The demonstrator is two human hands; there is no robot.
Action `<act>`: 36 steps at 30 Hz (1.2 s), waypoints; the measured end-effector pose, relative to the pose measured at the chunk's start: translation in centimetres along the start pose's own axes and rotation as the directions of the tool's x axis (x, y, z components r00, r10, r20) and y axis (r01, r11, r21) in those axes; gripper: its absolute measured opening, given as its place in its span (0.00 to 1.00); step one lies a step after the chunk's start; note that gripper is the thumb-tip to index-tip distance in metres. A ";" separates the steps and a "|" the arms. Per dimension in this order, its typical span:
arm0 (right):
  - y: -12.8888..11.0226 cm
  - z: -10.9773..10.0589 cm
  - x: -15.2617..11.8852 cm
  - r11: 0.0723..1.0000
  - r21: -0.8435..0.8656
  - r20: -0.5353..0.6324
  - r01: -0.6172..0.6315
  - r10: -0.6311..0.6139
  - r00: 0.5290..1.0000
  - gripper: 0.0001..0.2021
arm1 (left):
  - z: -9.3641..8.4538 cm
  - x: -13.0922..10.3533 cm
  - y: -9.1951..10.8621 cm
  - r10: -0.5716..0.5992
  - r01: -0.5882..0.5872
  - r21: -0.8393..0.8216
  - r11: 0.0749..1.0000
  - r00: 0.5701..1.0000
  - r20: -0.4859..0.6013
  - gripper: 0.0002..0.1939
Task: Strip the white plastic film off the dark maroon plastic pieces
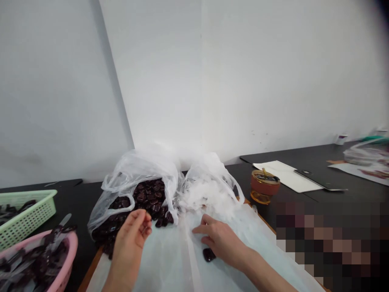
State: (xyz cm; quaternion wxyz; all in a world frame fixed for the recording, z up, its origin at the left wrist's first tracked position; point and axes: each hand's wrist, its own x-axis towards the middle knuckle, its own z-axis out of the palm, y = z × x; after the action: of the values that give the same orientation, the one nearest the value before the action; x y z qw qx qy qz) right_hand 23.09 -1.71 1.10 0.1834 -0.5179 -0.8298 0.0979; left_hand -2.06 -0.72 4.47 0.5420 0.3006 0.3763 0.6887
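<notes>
My left hand (133, 231) is raised in front of a white plastic bag (121, 178) full of dark, glossy, flat pieces (150, 194). Its thumb and fingers are curled into a pinch; whatever they may hold is too small to make out. Over the pale sheet (170, 259), my right hand (219, 239) has its index finger stretched out and its thumb apart, holding nothing visible. Just below that hand lies a single dark glossy piece (208, 254). Beyond its fingertips a second white bag (209, 182) spills small clear plastic wrappers (200, 192).
On the left are a green basket (42, 209) and a pink basket (71, 255), both with dark pieces. At right stand an amber cup (264, 188), white paper (279, 172) and a phone (317, 181). A blurred-out area covers the lower right.
</notes>
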 end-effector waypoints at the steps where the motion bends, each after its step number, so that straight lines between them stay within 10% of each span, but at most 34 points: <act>1: 0.0 0.1 0.1 1.000 -0.007 -0.009 0.017 -0.018 1.000 0.25 | 0.4 -0.6 -0.8 -0.009 0.003 0.093 0.996 0.998 0.062 0.05; 5: -0.1 0.7 0.4 0.992 0.037 -0.049 0.124 -0.122 0.991 0.29 | 1.4 -2.8 -3.3 -0.074 -0.085 0.465 0.881 0.947 0.314 0.05; 8: -0.1 1.0 0.8 0.973 0.196 -0.091 0.125 -0.109 0.990 0.18 | 2.2 -4.0 -5.0 -0.123 -0.306 0.620 0.722 0.825 0.551 0.05; 14: 0.6 0.4 1.6 0.886 0.462 -0.232 0.043 0.074 0.970 0.06 | 3.3 -5.1 -6.8 -0.221 -0.692 0.595 0.409 0.557 0.800 0.18; 18: 0.7 -0.3 2.0 0.713 0.700 -0.162 -0.037 0.209 0.964 0.11 | 3.3 -5.0 -7.2 -0.236 -0.770 0.547 0.330 0.493 0.837 0.16; 21: 0.2 -0.7 1.9 0.548 0.833 -0.065 -0.078 0.238 0.969 0.14 | 3.2 -4.9 -7.6 -0.211 -0.780 0.546 0.306 0.504 0.838 0.13; 26: -1.0 -1.4 1.2 -0.047 0.991 0.134 -0.126 0.272 0.953 0.13 | 3.4 -4.8 -7.5 -0.275 -0.706 0.660 0.258 0.601 0.751 0.11; 32: -1.4 -1.7 0.8 -0.091 0.987 0.151 -0.131 0.278 0.949 0.13 | 2.9 -4.9 -6.6 -0.269 -0.645 0.720 0.254 0.668 0.694 0.18; 36: -1.8 -1.8 0.8 -0.032 0.993 0.122 -0.118 0.299 0.946 0.14 | 2.3 -4.5 -6.6 -0.261 -0.360 0.760 0.541 0.788 0.559 0.16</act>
State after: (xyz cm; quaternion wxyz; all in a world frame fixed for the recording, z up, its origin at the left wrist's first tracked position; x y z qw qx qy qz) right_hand 22.04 -1.85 3.56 0.5297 -0.3611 -0.4162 0.6448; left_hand 4.26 -3.77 0.12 0.3995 0.7392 0.4511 0.3007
